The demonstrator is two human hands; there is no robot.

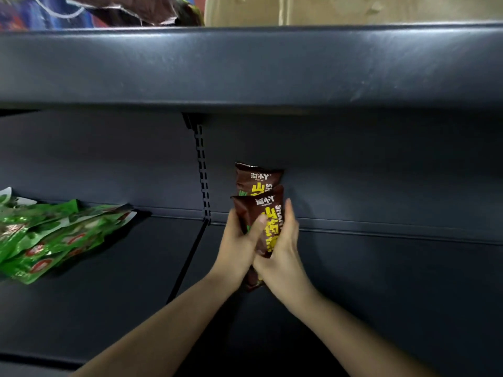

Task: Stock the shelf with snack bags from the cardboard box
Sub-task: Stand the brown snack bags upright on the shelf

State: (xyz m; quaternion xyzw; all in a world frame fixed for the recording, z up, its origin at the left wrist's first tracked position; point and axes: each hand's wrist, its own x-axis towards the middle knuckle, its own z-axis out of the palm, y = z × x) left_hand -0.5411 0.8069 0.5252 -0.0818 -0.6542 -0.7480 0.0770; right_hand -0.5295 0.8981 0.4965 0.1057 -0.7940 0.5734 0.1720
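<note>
Two brown snack bags with yellow lettering stand upright near the back of the dark lower shelf (381, 268). The front brown bag (265, 213) is clasped between both hands. My left hand (239, 246) grips its left side with the thumb across the front. My right hand (283, 248) wraps its right side. The rear brown bag (255, 179) leans against the shelf's back panel just behind it. The cardboard box (353, 9) sits on the shelf above, at the top right.
A pile of green snack bags (51, 235) lies on the left section of the same shelf. A slotted upright (202, 170) divides the two sections. The upper shelf's front edge (245, 66) overhangs. More bags (122, 9) lie on top at the left.
</note>
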